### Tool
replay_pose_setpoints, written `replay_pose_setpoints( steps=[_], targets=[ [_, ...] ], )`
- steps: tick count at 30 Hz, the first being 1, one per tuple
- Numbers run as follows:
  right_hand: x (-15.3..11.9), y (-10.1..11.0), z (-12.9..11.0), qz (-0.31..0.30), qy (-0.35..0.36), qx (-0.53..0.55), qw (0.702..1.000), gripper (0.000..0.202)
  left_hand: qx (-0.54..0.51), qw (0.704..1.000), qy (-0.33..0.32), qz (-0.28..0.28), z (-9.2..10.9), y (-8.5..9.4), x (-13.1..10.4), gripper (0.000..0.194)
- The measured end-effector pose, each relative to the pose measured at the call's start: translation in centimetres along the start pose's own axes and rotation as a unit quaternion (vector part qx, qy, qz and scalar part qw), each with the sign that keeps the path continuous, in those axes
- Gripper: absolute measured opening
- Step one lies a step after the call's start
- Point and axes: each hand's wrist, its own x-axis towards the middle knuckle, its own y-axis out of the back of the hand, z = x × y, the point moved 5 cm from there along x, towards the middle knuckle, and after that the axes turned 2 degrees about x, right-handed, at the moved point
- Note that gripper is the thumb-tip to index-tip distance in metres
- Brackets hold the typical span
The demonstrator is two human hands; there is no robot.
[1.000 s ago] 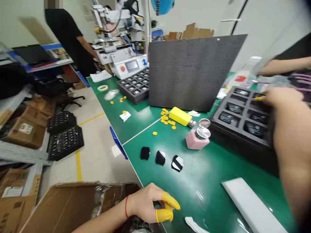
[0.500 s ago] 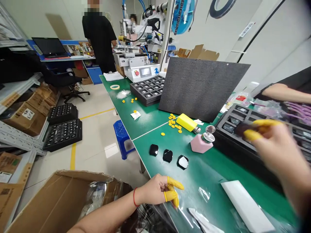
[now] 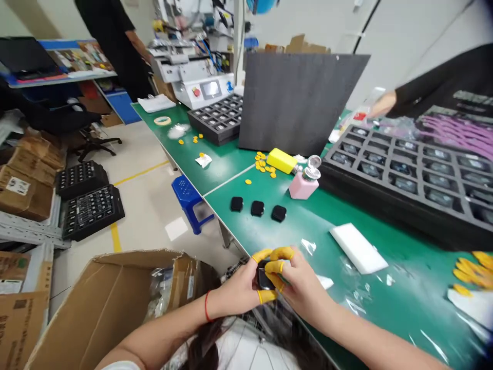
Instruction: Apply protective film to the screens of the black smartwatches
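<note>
A small black rounded-square device (image 3: 263, 280), like a watch case, is held low in front of me at the table's near edge. My left hand (image 3: 241, 289) grips its sides between thumb and fingers, with yellow finger cots on the tips. Over its face, the fingers of my right hand (image 3: 302, 285) are closed on it, also in yellow cots, hiding much of the piece. Just beyond lie three similar pieces in a row: a left one (image 3: 236, 204), a middle one (image 3: 258, 208) and a right one (image 3: 279, 213).
Behind stands a pink pump bottle (image 3: 304, 186) beside a yellow block-shaped object (image 3: 281, 161). A black foam tray (image 3: 389, 205) of devices occupies the right, near a white block (image 3: 358, 247). Loose yellow finger cots (image 3: 475, 272) lie far right. An open cardboard box (image 3: 96, 308) sits left.
My right hand has come from the foam tray down to my left hand, bringing a dark piece. Both hands now close on it. The view has shifted.
</note>
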Motion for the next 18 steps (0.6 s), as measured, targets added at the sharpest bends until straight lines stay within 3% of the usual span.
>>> replay_pose_setpoints(
  steps=[2, 4, 6, 9, 10, 12, 14, 18],
  targets=[
    [-0.7, 0.7, -1.4, 0.002, 0.065, -0.009, 0.998, 0.019, -0.012, 1.000, 0.024, 0.003, -0.3, -0.2, -0.5, 0.068],
    [-0.8, 2.4, -1.2, 0.026, 0.061, 0.010, 0.998, 0.013, -0.042, 0.997, 0.069, 0.004, -0.9, -0.5, -0.7, 0.064],
    [-0.6, 4.8, 1.3, 0.110, -0.026, -0.015, 0.994, 0.006, -0.073, 0.990, 0.120, -0.019, -1.6, -1.0, -0.7, 0.064],
    [-1.0, 7.2, 7.2, 0.212, -0.176, -0.073, 0.958, 0.008, -0.081, 0.981, 0.164, -0.067, -2.1, -1.8, -0.3, 0.066],
    [-1.1, 7.4, 9.0, 0.198, -0.207, -0.106, 0.952, 0.014, -0.081, 0.979, 0.172, -0.077, -2.2, -2.0, 0.0, 0.066],
    [-1.3, 7.2, 11.4, 0.114, -0.234, -0.222, 0.940, 0.021, -0.083, 0.976, 0.183, -0.086, -2.4, -2.2, 0.4, 0.068],
    [-1.9, 7.5, 12.4, 0.063, -0.235, -0.323, 0.915, 0.033, -0.086, 0.975, 0.186, -0.087, -2.6, -2.1, 0.8, 0.073],
    [-4.9, 10.3, 13.0, 0.069, -0.295, -0.395, 0.867, 0.054, -0.079, 0.977, 0.178, -0.087, -3.0, -1.8, 1.1, 0.083]
  ],
)
